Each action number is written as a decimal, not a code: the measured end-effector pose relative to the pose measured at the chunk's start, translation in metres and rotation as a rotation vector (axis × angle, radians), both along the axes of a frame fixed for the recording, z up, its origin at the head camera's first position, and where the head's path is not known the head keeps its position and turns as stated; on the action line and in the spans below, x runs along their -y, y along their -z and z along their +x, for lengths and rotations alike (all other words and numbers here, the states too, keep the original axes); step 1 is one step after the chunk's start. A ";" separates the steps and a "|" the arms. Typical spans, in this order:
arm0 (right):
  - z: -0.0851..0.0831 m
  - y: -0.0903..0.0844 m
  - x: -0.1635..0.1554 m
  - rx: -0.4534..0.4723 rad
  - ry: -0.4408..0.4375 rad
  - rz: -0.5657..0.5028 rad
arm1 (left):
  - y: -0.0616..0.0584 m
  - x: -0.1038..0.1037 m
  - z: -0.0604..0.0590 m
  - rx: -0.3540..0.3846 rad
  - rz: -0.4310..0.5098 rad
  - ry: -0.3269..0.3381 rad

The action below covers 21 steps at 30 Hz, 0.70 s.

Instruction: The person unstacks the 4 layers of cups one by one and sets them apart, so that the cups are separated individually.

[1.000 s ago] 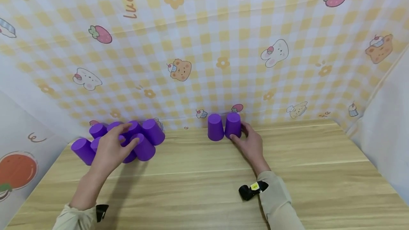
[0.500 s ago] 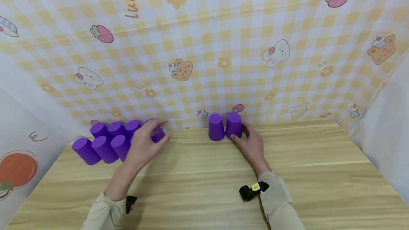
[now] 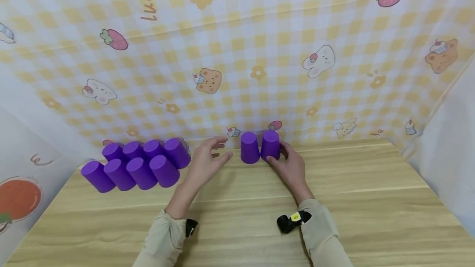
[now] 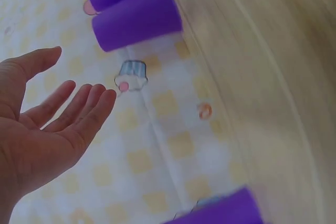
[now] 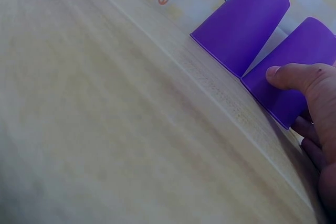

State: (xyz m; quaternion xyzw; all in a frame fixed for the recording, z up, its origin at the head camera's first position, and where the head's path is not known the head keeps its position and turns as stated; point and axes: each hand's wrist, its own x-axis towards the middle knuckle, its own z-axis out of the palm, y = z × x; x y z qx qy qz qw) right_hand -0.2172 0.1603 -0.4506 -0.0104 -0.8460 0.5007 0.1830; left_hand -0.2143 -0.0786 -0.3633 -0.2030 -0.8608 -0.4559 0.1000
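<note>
Two upside-down purple cups stand side by side at the back edge of the wooden table (image 3: 237, 201). My right hand (image 3: 279, 154) grips the right cup (image 3: 271, 144), thumb on its near side (image 5: 286, 74) and fingers behind it. The left cup (image 3: 249, 147) (image 5: 242, 24) is untouched. My left hand (image 3: 224, 148) hovers just left of that cup, fingers straight and spread, holding nothing; the left wrist view shows its bare palm (image 4: 47, 135). Several more purple cups (image 3: 135, 164) stand upside down in two rows at the far left.
A checked cloth with cartoon prints (image 3: 237, 65) forms the back wall right behind the cups. White side walls (image 3: 445, 135) close in the table on both sides. Bare wood lies in front of the hands.
My left hand left the cup cluster and moved right, to beside the pair of cups, empty. The cluster now stands in two even rows. The right hand has stayed on its cup.
</note>
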 end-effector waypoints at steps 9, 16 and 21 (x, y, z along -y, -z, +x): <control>0.002 -0.002 -0.005 0.011 -0.008 0.009 | 0.004 -0.025 -0.008 0.077 0.125 0.001; 0.002 -0.002 -0.007 0.015 0.004 0.026 | 0.001 -0.043 -0.018 0.081 0.115 -0.013; 0.001 -0.002 -0.001 0.011 -0.004 0.017 | -0.002 -0.049 -0.022 0.065 0.042 -0.044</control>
